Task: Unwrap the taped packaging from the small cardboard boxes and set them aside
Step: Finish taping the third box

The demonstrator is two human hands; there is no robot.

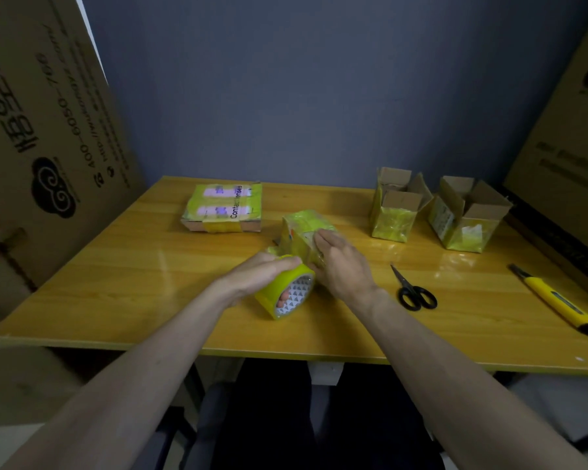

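A small cardboard box [301, 228] wrapped in yellow tape stands at the middle of the wooden table [123, 283]. My right hand [340, 262] rests flat against its near side with fingers pressed on the tape. My left hand [263, 274] grips a roll of yellow tape [286, 290] held right next to the box, fingers through its core. Two opened small boxes, one [396, 212] and another [469, 215], stand at the back right with flaps up. A flat taped package [224, 208] lies at the back left.
Black-handled scissors [413, 290] lie right of my right hand. A yellow utility knife [557, 300] lies near the table's right edge. Large cardboard cartons lean at the left [48, 130] and right [567, 137]. A blue wall stands behind the table.
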